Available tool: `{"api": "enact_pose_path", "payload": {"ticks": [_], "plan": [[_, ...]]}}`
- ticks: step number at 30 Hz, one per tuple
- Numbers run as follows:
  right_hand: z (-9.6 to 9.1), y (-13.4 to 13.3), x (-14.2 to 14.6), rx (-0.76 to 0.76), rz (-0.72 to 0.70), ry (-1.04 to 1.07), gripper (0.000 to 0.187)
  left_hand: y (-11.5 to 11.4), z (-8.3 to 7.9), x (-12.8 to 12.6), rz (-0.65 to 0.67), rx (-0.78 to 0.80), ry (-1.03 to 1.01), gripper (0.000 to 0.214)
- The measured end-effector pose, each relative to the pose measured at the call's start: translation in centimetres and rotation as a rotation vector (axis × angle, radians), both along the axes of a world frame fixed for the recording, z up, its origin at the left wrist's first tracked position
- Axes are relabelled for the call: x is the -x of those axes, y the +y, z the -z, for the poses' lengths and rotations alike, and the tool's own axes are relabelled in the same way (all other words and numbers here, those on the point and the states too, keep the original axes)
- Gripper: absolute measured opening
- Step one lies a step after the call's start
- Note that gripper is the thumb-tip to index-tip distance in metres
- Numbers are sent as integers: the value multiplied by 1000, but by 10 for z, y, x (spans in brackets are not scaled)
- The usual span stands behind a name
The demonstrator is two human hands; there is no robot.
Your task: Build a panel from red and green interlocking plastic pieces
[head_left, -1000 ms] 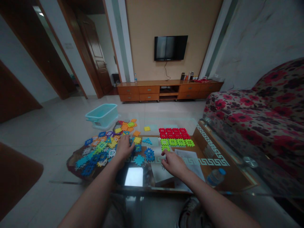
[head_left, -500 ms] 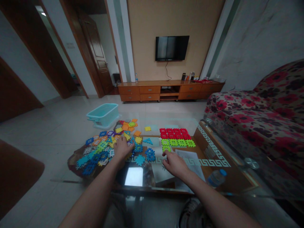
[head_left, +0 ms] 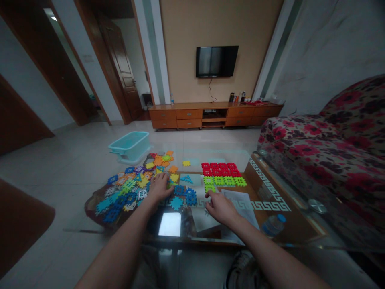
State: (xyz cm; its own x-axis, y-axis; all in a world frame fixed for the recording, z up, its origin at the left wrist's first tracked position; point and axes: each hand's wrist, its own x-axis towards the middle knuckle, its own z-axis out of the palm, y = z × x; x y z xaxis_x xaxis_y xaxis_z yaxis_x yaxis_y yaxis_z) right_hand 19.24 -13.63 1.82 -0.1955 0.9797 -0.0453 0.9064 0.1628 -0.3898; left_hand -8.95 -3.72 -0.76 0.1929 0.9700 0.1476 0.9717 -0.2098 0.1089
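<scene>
On the left of the glass table spreads a pile of notched plastic building tiles (head_left: 128, 186) in many colours. My left hand (head_left: 160, 188) lies over the pile's right edge, fingers stretched forward and thumb apart, gripping nothing that I can see. Joined rows of red tiles (head_left: 219, 169) stand right of centre, with lime green tiles (head_left: 230, 181) along their near side. Just below the leftmost green tile, my right hand (head_left: 221, 206) has its fingers curled in; what they hold, if anything, is hidden. Between the hands lie blue tiles (head_left: 190, 196) and a light blue triangular piece (head_left: 187, 179).
A turquoise plastic bin (head_left: 130, 146) stands on the floor beyond the pile. A blue-capped water bottle (head_left: 274, 225) and papers (head_left: 240, 202) show at the right of the glass table (head_left: 186, 237). A flowered sofa (head_left: 325, 148) is on the right.
My left hand has shifted a little to the right over the pile, and its fingers reach further forward. My right hand stays in place beside the green tiles.
</scene>
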Motion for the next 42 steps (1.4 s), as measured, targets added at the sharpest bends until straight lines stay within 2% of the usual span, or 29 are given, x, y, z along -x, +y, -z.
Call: {"api": "enact_pose_path", "payload": {"ticks": [8, 18, 26, 32, 38, 42], "plan": [[-2, -1, 0, -7, -6, 2, 28, 0, -1, -2, 27, -15, 35, 35], [-2, -1, 1, 5, 1, -3, 29, 2, 5, -2, 61, -19, 33, 48], [-1, -1, 1, -13, 0, -2, 28, 4, 7, -2, 45, -30, 14, 40], [0, -1, 1, -6, 2, 4, 28, 3, 6, -2, 48, -57, -19, 59], [2, 0, 0, -15, -4, 3, 28, 0, 2, -3, 37, -35, -16, 61], [2, 0, 0, -10, -4, -2, 28, -1, -1, -4, 39, -18, 24, 51]]}}
